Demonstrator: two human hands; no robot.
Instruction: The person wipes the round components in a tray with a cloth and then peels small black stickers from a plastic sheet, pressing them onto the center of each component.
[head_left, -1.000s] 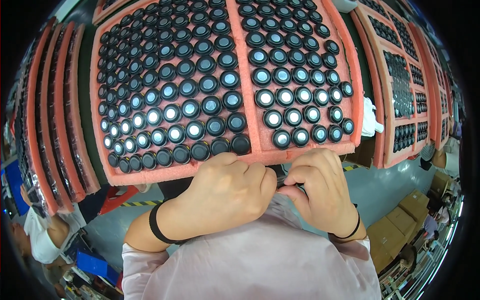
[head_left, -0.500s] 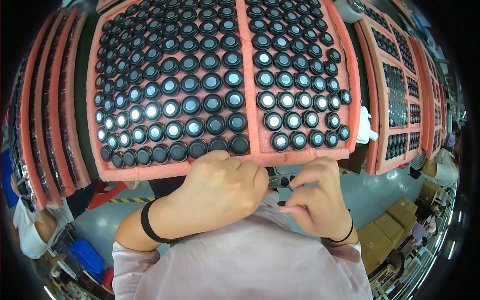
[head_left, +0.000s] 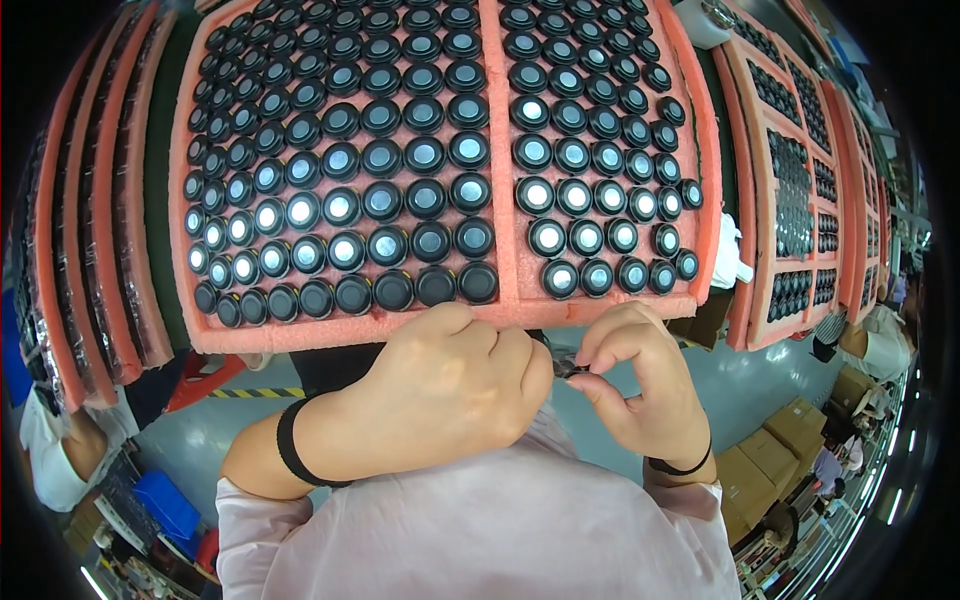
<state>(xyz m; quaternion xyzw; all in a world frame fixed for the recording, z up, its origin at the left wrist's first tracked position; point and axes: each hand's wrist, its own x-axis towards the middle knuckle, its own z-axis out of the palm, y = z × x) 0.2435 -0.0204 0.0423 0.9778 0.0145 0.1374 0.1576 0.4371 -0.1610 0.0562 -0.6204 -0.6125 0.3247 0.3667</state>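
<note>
My left hand point(head_left: 455, 375), a black band at its wrist, is curled into a fist by the near edge of a pink foam tray point(head_left: 400, 325). Out of that fist pokes the end of a clear strip with dark spots point(head_left: 566, 366); the rest is hidden by the fingers. At this end my right hand point(head_left: 635, 370) pinches with thumb and forefinger, a small dark piece showing at the tips. Rows of black round parts point(head_left: 435, 285) fill the tray. Most have a shiny silver disc on top, while several in the nearest row look plain dark.
A foam divider point(head_left: 503, 180) splits the tray. Pink foam trays stand stacked on the left point(head_left: 95, 210), and more trays of black parts point(head_left: 790, 200) lie to the right. White crumpled material point(head_left: 732, 250) touches the tray's right side. Cardboard boxes point(head_left: 765, 460) sit on the floor; other people work at both sides.
My right thumb and forefinger have closed together at the strip's end, and less of the strip shows between my hands. The left hand stays closed, nearly in place.
</note>
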